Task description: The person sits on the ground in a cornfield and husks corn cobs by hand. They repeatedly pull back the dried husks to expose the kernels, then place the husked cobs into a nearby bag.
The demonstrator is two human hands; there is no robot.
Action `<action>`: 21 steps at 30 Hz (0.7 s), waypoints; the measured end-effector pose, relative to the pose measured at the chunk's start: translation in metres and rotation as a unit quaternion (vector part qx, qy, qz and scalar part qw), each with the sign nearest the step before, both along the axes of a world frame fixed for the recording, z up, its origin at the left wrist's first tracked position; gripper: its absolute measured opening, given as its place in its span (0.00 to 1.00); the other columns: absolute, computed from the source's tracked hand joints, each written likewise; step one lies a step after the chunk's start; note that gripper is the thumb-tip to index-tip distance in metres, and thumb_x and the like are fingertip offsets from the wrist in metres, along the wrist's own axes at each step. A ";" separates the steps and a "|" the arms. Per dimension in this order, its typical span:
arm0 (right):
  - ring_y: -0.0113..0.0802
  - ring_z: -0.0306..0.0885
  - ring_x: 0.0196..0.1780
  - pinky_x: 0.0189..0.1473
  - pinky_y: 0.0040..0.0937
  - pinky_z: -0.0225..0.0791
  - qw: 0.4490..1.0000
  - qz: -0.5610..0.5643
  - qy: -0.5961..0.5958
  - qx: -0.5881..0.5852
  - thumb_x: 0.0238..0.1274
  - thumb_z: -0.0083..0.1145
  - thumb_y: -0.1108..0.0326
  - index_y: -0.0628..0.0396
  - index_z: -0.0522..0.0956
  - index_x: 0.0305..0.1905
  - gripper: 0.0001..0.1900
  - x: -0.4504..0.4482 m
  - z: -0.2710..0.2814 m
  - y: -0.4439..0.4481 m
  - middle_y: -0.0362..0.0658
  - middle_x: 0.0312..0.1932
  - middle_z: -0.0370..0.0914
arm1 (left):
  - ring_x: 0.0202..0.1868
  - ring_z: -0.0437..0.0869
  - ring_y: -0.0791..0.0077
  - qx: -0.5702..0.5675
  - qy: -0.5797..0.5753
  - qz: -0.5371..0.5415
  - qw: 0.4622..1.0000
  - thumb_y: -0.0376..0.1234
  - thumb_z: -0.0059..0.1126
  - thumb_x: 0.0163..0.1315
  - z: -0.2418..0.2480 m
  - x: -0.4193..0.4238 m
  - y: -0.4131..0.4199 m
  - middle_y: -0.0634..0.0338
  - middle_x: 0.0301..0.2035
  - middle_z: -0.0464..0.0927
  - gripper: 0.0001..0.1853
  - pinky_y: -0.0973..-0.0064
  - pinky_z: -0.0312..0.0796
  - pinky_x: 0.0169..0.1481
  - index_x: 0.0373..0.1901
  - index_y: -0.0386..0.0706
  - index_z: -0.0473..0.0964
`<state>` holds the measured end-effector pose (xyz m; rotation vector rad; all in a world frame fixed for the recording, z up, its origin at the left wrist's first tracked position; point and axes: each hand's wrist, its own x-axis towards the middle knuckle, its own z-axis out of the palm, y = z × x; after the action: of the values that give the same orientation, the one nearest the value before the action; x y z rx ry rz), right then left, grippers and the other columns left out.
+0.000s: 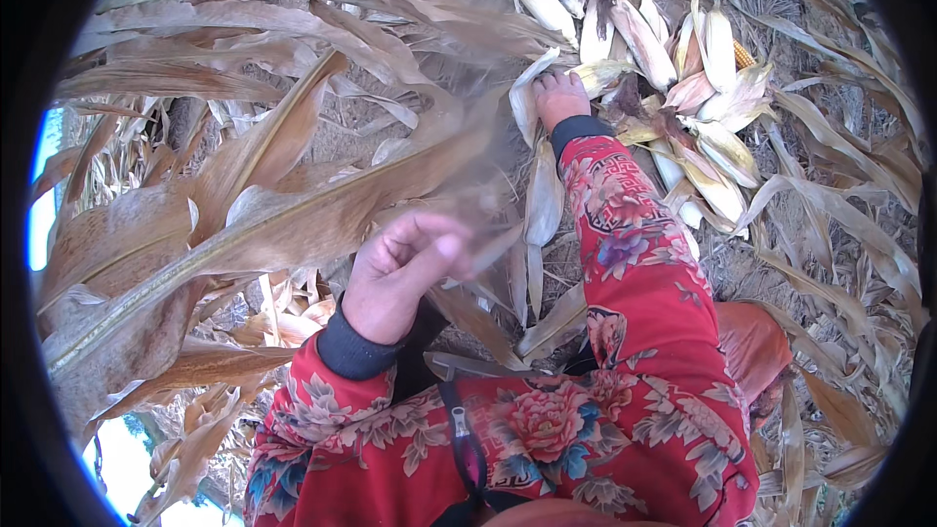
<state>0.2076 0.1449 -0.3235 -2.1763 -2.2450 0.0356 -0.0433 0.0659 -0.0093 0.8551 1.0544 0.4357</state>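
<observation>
My left hand (406,274) is in mid-view with its fingers curled and its thumb bent across. Motion blurs the fingertips, and I cannot tell whether they pinch anything. My right hand (562,96) reaches to the near left edge of a heap of corn ears in pale husks (644,44). Its fingertips are hidden; a curled dry husk (523,102) lies just left of it and a yellowish husk (604,75) just right. Below that wrist, another pale husk (544,194) hangs beside the red flowered sleeve (622,227).
Large dry corn leaves (293,212) cross the left side and reach close to my left hand. One ear shows bare orange kernels (742,55) at the heap's right edge. More dry leaves (842,227) cover the soil at right. My bent knee (754,344) is beside my right sleeve.
</observation>
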 end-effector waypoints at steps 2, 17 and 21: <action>0.41 0.75 0.59 0.68 0.50 0.57 1.000 0.003 -0.027 -0.009 0.64 0.49 0.63 0.49 0.81 0.50 0.14 0.001 -0.003 -0.002 0.45 0.49 0.80 | 0.35 0.83 0.74 -0.007 0.019 -0.019 1.000 0.31 0.53 0.71 0.001 -0.002 0.003 0.59 0.30 0.80 0.08 0.77 0.74 0.44 0.46 0.37 0.76; 0.42 0.77 0.55 0.65 0.46 0.61 0.984 -0.016 0.133 0.116 0.51 0.63 0.66 0.50 0.74 0.54 0.22 0.043 0.133 -0.045 0.45 0.47 0.78 | 0.36 0.83 0.73 -0.024 -0.050 -0.015 0.998 0.31 0.53 0.71 0.013 -0.023 -0.027 0.58 0.32 0.80 0.08 0.75 0.75 0.46 0.47 0.37 0.76; 0.41 0.79 0.56 0.59 0.37 0.70 0.891 -0.160 0.412 0.106 0.41 0.75 0.68 0.58 0.71 0.59 0.35 0.060 0.231 -0.081 0.48 0.51 0.79 | 0.35 0.83 0.74 -0.017 -0.081 -0.033 0.996 0.31 0.53 0.71 0.014 -0.024 -0.038 0.59 0.32 0.81 0.08 0.76 0.76 0.45 0.46 0.37 0.76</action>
<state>0.2676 0.0639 -0.0929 -1.8633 -1.3450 0.5609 -0.0670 0.0283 0.0050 0.8073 0.8798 0.4226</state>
